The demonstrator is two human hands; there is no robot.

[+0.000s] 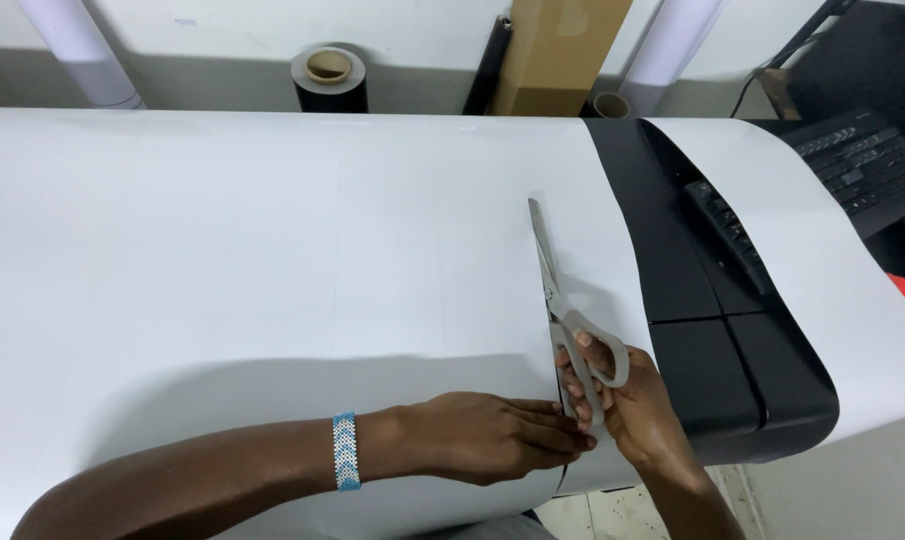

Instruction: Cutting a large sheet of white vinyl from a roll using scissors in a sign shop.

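Observation:
My right hand (634, 405) grips the grey handles of a pair of scissors (550, 285), whose long blades point away from me along the cut edge of a wide white sheet (272, 260). My left hand (492, 435) lies flat on the sheet just left of the scissors' handles, fingers together, pressing the paper down. A blue and white beaded band sits on my left wrist. The sheet drapes over a large black machine (712, 330), and a narrower white strip (802, 260) lies to the right of the cut.
A black control panel with buttons (727, 235) sits on the machine's top. Behind it stand a black roll (329, 80), white tubes (82, 50) and a brown cardboard box (557, 50). A black keyboard (862, 165) is at the far right.

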